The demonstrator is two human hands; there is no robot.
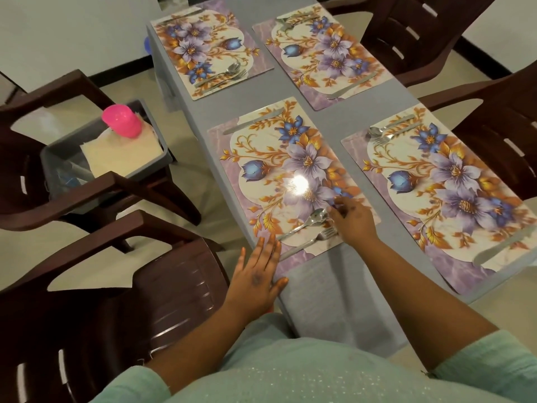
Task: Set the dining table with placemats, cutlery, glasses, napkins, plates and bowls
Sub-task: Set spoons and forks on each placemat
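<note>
Item: near-left placemat (290,175), the landmark, lying on the grey worktop (334,286).

- Knife (252,121): along the placemat's far edge.
- Spoon (305,223) and fork (308,242): side by side on its near edge.
- Right hand (353,219): over the placemat's near corner, fingers curled at the spoon bowl and fork tines; whether the grip holds either, I cannot tell.
- Left hand (258,274): grip released, fingers flat on the worktop edge just off the placemat's near corner.
- Pink cup (123,120): in a tray on a chair, well left of the placemat.

Handling note: likely straightening cutlery; nudge lightly at the heads, keeping spoon and fork parallel and within the placemat.
</note>
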